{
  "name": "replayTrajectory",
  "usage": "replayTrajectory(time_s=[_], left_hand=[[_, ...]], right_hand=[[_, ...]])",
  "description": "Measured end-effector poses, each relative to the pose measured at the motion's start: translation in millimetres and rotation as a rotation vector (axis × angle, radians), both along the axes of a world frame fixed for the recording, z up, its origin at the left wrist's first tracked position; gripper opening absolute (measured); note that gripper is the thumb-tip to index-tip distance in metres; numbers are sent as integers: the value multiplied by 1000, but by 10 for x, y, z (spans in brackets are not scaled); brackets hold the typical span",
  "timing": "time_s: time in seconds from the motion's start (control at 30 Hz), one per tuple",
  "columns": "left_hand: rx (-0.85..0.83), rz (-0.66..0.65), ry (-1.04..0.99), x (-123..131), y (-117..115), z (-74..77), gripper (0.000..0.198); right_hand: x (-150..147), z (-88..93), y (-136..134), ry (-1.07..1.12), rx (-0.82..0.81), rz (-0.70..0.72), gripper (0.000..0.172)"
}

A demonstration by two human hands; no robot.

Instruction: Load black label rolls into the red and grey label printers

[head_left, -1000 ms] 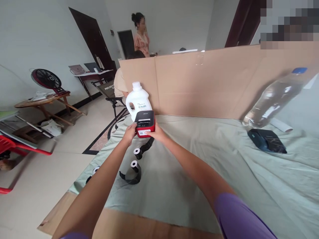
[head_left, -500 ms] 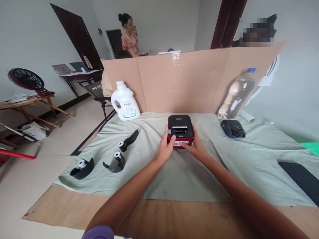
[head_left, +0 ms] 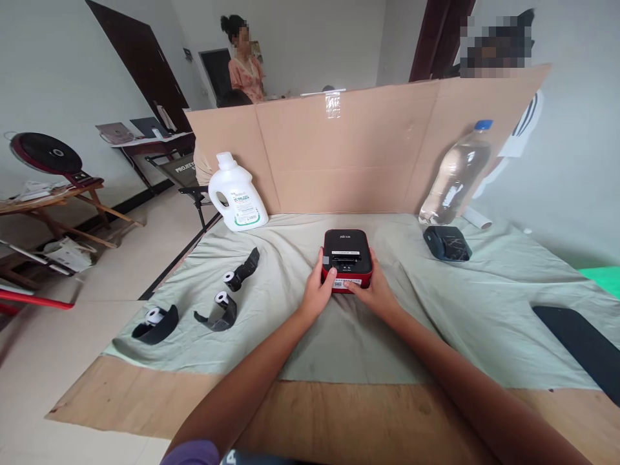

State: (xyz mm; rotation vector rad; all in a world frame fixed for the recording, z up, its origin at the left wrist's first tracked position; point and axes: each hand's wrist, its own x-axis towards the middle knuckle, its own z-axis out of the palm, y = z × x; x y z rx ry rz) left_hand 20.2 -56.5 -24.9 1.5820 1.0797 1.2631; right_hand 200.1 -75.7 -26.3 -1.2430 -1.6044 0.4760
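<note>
A small label printer (head_left: pixel 347 248), black on top with a red lower body, is between my hands near the middle of the cloth. My left hand (head_left: pixel 318 289) grips its left side, the thumb at the front corner. On the other side my right hand (head_left: pixel 378 290) holds the right edge, its thumb across the white sticker on the front. A strip of paper shows at the slot on top. Whether the printer's underside touches the cloth, I cannot tell. To the left lie three black-backed rolls with white cores: one (head_left: pixel 241 271) farthest back, another (head_left: pixel 219 315), and the leftmost (head_left: pixel 155 325).
A cardboard screen (head_left: pixel 343 161) stands along the back. Before it are a white jug (head_left: pixel 238 197), a clear bottle (head_left: pixel 455 177) with a blue cap, and a dark device (head_left: pixel 448 243). A black flat object (head_left: pixel 578 339) lies right. A person (head_left: pixel 246 71) stands beyond the screen.
The printer has come slightly nearer to me, with both hands still around it. My view has shifted a little, so the surroundings appear slightly higher and farther left.
</note>
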Motion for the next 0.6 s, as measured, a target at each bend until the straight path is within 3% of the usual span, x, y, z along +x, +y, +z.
replayTrajectory(time_s=[0.3, 0.6], left_hand=[[63, -28, 41, -76, -70, -23, 70], [92, -5, 72, -160, -56, -31, 47]], right_hand=[[4, -64, -37, -3, -30, -48, 110], [7, -46, -60, 9, 2, -28, 102]])
